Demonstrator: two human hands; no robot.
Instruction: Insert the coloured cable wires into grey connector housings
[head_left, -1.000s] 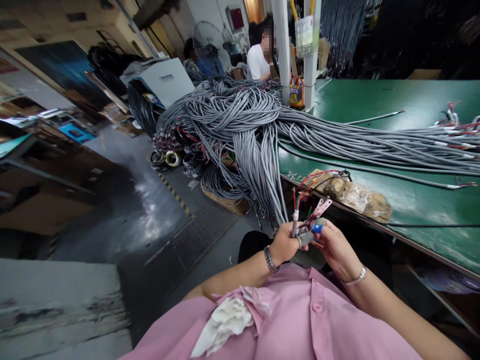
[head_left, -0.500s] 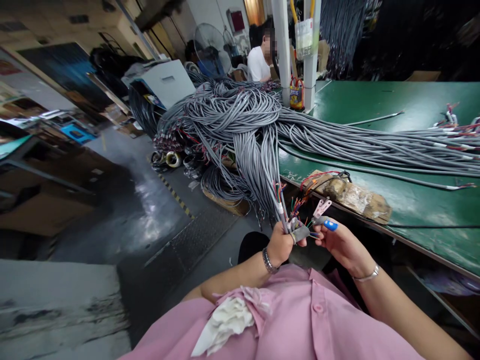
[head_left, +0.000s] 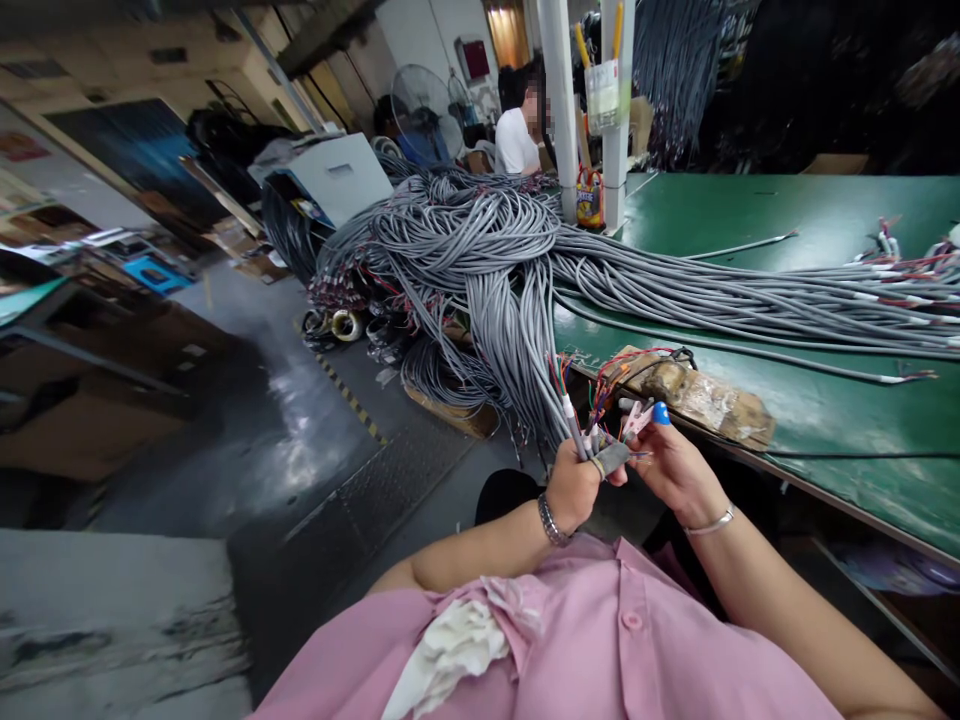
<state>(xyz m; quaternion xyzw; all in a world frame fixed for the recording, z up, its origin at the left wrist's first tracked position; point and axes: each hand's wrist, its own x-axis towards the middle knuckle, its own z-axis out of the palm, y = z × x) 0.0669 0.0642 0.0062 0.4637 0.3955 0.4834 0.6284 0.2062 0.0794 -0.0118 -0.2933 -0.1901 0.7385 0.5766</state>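
Beside the table [head_left: 847, 410], the left hand [head_left: 574, 488] grips cables [head_left: 574, 428], likely springy, best held by sheaths; the right hand [head_left: 673, 468] pinches a pink tool [head_left: 637, 418].

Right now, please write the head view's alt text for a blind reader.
A person's left hand grips grey cable ends with coloured wires; the right hand is beside a pink piece. Behind, heaped grey cables spread onto a green table.
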